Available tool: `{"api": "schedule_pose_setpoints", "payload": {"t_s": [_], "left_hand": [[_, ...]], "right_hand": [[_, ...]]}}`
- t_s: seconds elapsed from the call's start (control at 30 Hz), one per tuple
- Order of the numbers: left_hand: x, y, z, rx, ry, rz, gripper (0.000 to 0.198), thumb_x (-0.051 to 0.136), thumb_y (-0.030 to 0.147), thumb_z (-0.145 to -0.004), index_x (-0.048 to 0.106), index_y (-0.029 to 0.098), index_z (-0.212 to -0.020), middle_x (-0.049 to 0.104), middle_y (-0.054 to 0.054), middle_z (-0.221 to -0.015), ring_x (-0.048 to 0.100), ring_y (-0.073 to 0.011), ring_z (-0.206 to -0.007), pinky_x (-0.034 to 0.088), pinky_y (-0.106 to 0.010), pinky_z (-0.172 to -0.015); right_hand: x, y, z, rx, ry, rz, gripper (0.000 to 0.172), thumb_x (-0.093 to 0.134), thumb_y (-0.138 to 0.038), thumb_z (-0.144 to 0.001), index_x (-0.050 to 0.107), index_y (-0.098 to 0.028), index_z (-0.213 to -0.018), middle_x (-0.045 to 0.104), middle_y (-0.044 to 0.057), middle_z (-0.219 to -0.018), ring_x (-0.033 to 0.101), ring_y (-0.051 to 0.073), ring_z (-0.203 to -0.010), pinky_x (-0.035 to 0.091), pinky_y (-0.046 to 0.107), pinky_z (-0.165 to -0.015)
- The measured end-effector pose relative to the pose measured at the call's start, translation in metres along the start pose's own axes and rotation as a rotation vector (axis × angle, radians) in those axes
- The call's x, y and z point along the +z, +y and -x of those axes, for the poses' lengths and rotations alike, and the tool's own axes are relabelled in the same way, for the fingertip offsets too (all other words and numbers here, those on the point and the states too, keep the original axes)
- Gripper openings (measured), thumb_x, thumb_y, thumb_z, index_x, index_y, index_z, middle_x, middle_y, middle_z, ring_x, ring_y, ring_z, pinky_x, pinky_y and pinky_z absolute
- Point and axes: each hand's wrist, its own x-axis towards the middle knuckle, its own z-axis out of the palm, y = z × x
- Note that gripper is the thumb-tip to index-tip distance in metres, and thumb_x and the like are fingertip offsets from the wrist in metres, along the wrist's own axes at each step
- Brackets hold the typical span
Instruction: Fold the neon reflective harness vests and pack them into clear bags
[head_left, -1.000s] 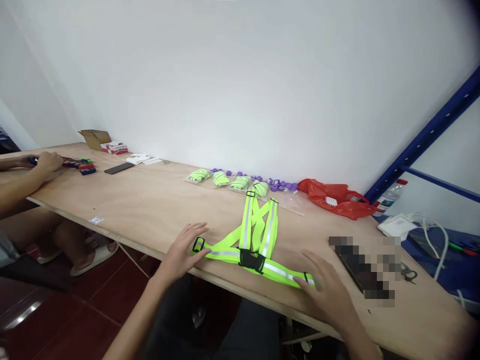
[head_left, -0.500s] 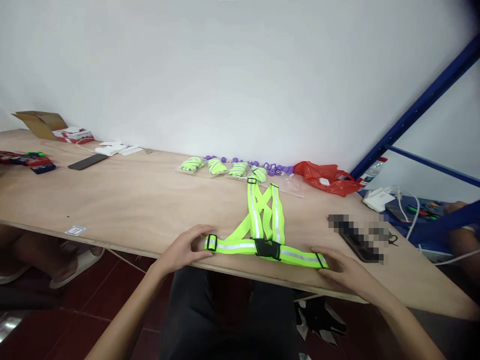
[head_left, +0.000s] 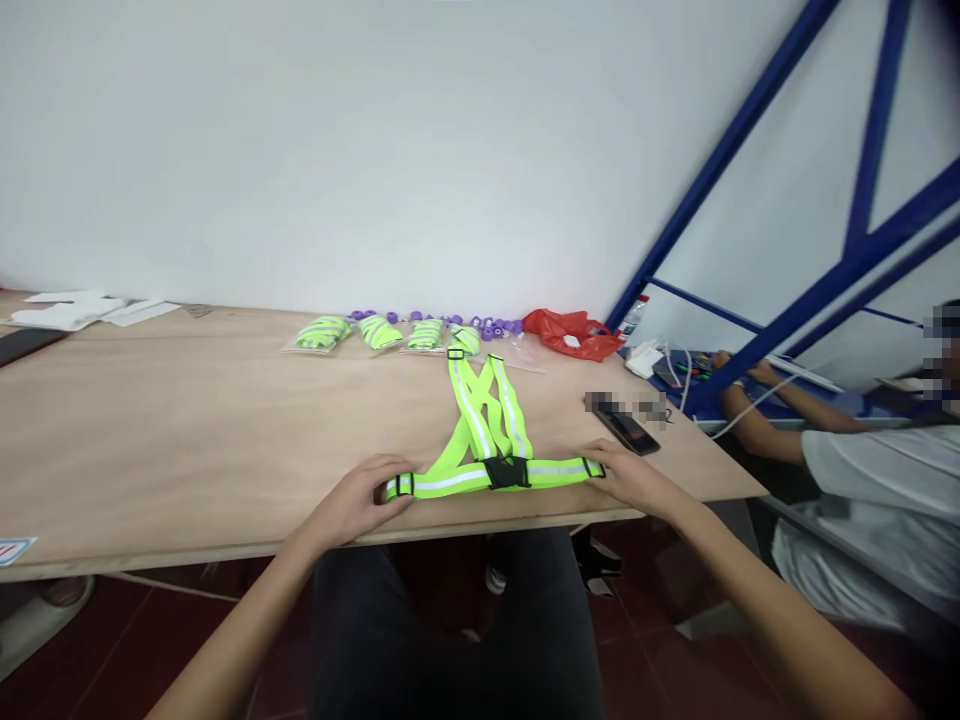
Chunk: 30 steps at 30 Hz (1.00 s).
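A neon-yellow reflective vest made of elastic straps with silver stripes lies flat on the wooden table. Its waist strap runs sideways along the near edge, joined by a black buckle; two shoulder straps cross behind it and point toward the wall. My left hand curves around the strap's left end beside a black slider, thumb and fingers apart. At the opposite end my right hand has its fingers closed in on the strap tip by another slider. Its thumb is mostly hidden.
Several bagged yellow vests line the wall side, with small purple pieces behind. A red plastic bag and a phone lie to the right. Beyond a blue metal frame, a person in a white shirt works at another table.
The view has swung right, bringing the neighbouring person into sight. The waist strap now lies straighter, and my right hand has closed in on its right end. My left hand keeps its curved pose.
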Motion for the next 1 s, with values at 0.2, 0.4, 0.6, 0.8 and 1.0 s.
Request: {"api": "schedule_pose_setpoints", "payload": {"t_s": [0.2, 0.4, 0.6, 0.8, 1.0], "left_hand": [[0.002, -0.005, 0.002, 0.017, 0.020, -0.057, 0.041, 0.058, 0.049, -0.090, 0.067, 0.025, -0.122, 0.068, -0.007, -0.126, 0.060, -0.0276, -0.119, 0.046, -0.041, -0.105], [0.003, 0.002, -0.001, -0.043, 0.053, -0.114, 0.044, 0.061, 0.056, -0.087, 0.068, 0.024, -0.117, 0.070, -0.007, -0.120, 0.065, -0.0259, -0.105, 0.052, -0.033, -0.090], [-0.008, 0.011, -0.006, -0.078, -0.023, -0.193, 0.037, 0.061, 0.057, -0.085, 0.069, 0.023, -0.098, 0.071, -0.006, -0.107, 0.065, -0.0225, -0.089, 0.053, -0.029, -0.078], [-0.019, 0.015, -0.007, -0.139, -0.103, -0.295, 0.037, 0.061, 0.054, -0.085, 0.068, 0.026, -0.108, 0.071, -0.004, -0.100, 0.064, -0.0216, -0.079, 0.051, -0.028, -0.071], [-0.018, 0.006, 0.002, -0.158, -0.059, -0.310, 0.054, 0.055, 0.055, -0.089, 0.056, 0.025, -0.134, 0.067, -0.009, -0.125, 0.063, -0.0306, -0.109, 0.050, -0.036, -0.091]], "right_hand": [[-0.007, -0.001, 0.009, -0.073, -0.065, 0.094, 0.053, 0.061, -0.016, -0.077, 0.066, -0.024, -0.129, 0.063, 0.011, -0.118, 0.060, 0.028, -0.112, 0.046, 0.039, -0.101], [-0.010, 0.005, 0.012, -0.133, -0.053, 0.021, 0.056, 0.065, -0.013, -0.076, 0.064, -0.024, -0.131, 0.066, 0.009, -0.115, 0.060, 0.026, -0.110, 0.046, 0.037, -0.098], [0.010, 0.025, 0.015, -0.035, 0.061, -0.135, 0.055, 0.067, -0.018, -0.076, 0.064, -0.023, -0.130, 0.065, 0.008, -0.115, 0.063, 0.022, -0.095, 0.051, 0.034, -0.088], [0.017, 0.030, 0.014, -0.005, 0.074, -0.229, 0.050, 0.067, -0.026, -0.077, 0.065, -0.022, -0.127, 0.066, 0.006, -0.114, 0.063, 0.020, -0.089, 0.052, 0.035, -0.085], [0.017, 0.034, 0.009, 0.074, 0.079, -0.535, 0.047, 0.073, -0.041, -0.076, 0.068, -0.022, -0.119, 0.067, 0.008, -0.125, 0.063, 0.025, -0.110, 0.050, 0.040, -0.097]]}}
